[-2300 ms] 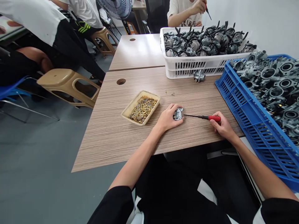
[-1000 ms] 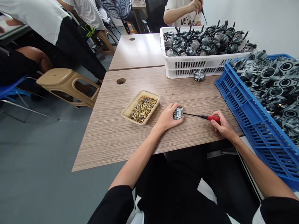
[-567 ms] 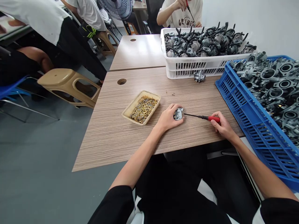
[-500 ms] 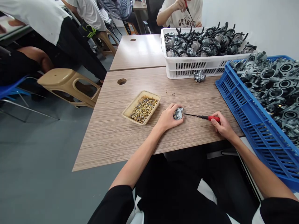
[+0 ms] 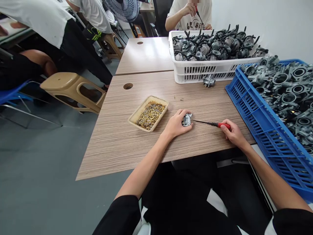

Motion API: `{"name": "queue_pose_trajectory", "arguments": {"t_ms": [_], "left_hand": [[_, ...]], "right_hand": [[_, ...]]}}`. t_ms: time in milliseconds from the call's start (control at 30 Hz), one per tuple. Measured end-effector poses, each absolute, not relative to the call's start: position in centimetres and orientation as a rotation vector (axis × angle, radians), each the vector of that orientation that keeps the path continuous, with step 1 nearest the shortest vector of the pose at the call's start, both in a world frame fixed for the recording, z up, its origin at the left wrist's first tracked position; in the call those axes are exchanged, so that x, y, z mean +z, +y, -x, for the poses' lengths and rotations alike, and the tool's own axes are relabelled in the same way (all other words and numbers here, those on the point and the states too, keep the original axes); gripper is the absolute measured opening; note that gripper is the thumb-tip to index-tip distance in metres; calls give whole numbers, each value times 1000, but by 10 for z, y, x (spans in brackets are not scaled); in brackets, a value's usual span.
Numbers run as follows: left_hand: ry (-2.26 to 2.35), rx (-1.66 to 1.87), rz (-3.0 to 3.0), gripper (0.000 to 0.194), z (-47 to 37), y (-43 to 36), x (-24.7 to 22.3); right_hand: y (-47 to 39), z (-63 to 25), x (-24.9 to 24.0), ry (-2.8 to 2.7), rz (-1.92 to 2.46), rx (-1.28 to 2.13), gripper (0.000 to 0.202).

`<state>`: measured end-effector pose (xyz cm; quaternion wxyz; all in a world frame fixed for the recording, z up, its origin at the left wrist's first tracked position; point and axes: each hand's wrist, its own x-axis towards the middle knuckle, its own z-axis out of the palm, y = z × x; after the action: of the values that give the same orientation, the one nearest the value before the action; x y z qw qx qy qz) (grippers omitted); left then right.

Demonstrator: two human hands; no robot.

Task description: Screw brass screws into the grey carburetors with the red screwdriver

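My left hand (image 5: 176, 125) is closed around a small grey metal carburetor body (image 5: 187, 120), holding it down on the wooden table (image 5: 114, 143). In my right hand (image 5: 233, 133) is a screwdriver (image 5: 223, 125) with a red handle and a long dark shaft. The shaft points left, and its tip meets the right side of the carburetor body; the exact contact is too small to make out. Left of my left hand stands a cream plastic tray (image 5: 133, 118) holding many small brass parts (image 5: 151, 115). A few tiny metal pieces (image 5: 181, 99) lie beyond the carburetor body.
A blue crate (image 5: 259, 114) heaped with carburetor bodies stands at the right. Behind the table's middle is a white crate (image 5: 179, 70) of assembled carburetors, with one carburetor (image 5: 208, 80) before it. A co-worker (image 5: 188, 16) sits opposite. A beige stool (image 5: 70, 86) is at left.
The view has shifted very slightly. Both hands, the carburetor body and the screwdriver keep practically the same places.
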<state>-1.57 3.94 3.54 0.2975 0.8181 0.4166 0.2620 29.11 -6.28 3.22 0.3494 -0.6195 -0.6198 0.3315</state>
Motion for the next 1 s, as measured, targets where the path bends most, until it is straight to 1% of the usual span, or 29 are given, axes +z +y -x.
{"name": "queue_pose_trajectory", "arguments": {"t_ms": [200,333,633,767,1000], "left_hand": [[1104,720,-2182,43,16,40,34],[1102,721,-2176,43,16,40,34],[1103,719,-2169,44,16,40,34],[1102,730,-2185,44,16,40,33],[1101,738,-2220,43,16,41,31]], "right_hand": [[-65,-296,29,-1586,1585,932,47],[-64,-297,26,-1584,1616,902,44],[-65,-296,27,-1589,1598,900,45],[-64,-296,26,-1597,1626,887,40],[-64,-295,27,-1608,1617,906,41]]}}
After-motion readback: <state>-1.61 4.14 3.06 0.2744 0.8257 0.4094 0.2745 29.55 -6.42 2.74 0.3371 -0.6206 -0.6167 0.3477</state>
